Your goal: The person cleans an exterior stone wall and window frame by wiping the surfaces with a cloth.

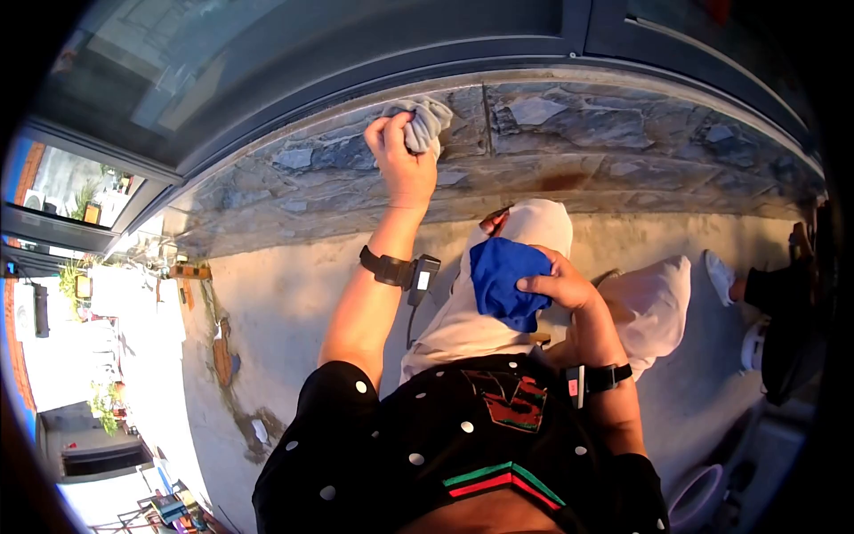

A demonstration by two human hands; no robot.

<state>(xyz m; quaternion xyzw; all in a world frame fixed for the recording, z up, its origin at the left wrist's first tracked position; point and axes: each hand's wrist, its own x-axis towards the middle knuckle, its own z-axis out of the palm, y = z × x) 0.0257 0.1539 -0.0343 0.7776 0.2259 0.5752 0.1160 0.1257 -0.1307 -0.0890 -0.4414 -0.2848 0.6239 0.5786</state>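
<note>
My left hand (400,160) reaches up and forward, its fingers closed round a bunched grey cloth (430,123). That cloth is against the upper part of the stone-patterned wall base (329,147), just under the window frame. Lower down, my right hand (562,283) grips a blue cloth (507,283) that hangs over my light-coloured trouser leg (538,222). The thumb lies on top of the blue cloth, and the other fingers are partly hidden behind it.
A dark-framed glass window (356,53) runs above the stone base. At the right, another person's shoe (718,278) and dark clothing show. A round pinkish rim (696,494) stands at the lower right. Plants (105,405) and other items lie far left in bright light.
</note>
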